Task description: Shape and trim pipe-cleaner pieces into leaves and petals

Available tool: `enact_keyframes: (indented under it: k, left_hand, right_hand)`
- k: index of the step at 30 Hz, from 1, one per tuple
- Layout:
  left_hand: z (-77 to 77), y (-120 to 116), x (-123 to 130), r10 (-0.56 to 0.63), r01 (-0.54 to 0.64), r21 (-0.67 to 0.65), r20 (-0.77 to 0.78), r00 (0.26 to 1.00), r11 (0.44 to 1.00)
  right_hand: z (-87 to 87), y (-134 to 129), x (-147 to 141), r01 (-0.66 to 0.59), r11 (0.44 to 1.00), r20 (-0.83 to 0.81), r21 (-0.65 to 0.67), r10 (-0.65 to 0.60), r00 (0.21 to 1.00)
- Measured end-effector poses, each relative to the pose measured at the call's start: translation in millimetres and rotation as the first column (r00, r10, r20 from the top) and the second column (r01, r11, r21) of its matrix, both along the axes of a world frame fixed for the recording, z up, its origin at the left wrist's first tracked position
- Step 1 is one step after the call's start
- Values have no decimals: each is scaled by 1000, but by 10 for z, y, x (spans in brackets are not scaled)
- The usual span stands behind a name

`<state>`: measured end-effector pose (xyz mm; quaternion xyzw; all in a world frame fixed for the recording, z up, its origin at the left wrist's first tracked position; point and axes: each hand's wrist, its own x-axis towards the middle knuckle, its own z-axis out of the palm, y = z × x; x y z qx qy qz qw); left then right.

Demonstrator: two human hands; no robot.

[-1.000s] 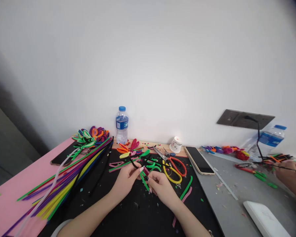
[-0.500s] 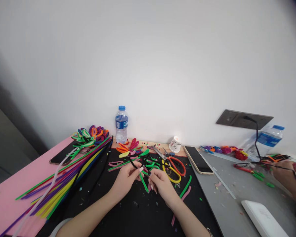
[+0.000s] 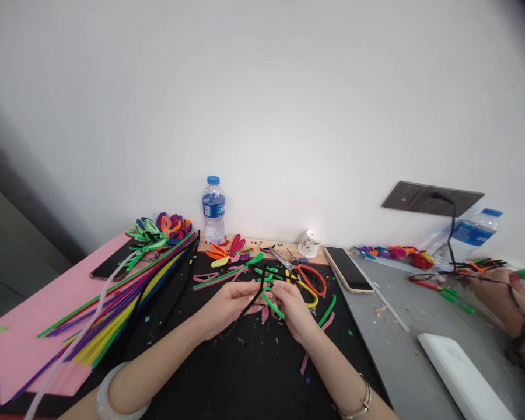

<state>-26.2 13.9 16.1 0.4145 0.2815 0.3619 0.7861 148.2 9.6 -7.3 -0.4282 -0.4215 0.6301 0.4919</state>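
Pinching a black stem [image 3: 263, 283] in my left hand [image 3: 230, 306], a green stem [image 3: 273, 305] in my right hand [image 3: 292, 308]; fingertips narrow, close together. Stems above black mat [image 3: 227, 382], near yellow scissors [image 3: 310, 296].

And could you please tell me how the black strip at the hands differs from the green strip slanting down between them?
The black strip looks longer; the green strip shows as a shorter length. The black strip's lower part slopes down to the left, while the green strip slopes down to the right. Both are slim.
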Motion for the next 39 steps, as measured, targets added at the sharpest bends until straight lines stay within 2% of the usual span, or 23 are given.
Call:
enact_keyframes:
  k: [5, 11, 18, 27, 30, 35, 39]
  left_hand:
    - [-19, 26, -47, 65, -51, -146, 90, 994, 988]
    - [-81, 45, -46, 22, -8, -135, 100, 995, 991]
    - [-75, 42, -17, 23, -32, -174, -56, 998, 984]
    - [-93, 28, 20, 0, -8, -62, -134, 991, 998]
    - [-101, 35, 22, -10, 5, -24, -202, 979, 1000]
    - [-137, 46, 6, -50, 94, 117, -331, 942, 989]
    - [-128, 41, 6, -73, 156, 177, -404, 912, 972]
  right_hand:
    - [-1, -7, -3, -43, 999, 20, 22, 43, 999]
    - [-29, -12, -3, -79, 996, 90, 30, 76, 993]
    - [-23, -31, -18, -86, 994, 79, 62, 81, 994]
    - [12, -45, -29, -28, 999, 95, 16, 26, 995]
    - [37, -44, -37, -5, 1000, 99, -6, 6, 995]
    - [47, -44, -48, -19, 1000, 105, 9, 18, 994]
    - [19, -39, -45, -33, 999, 112, 17, 31, 993]
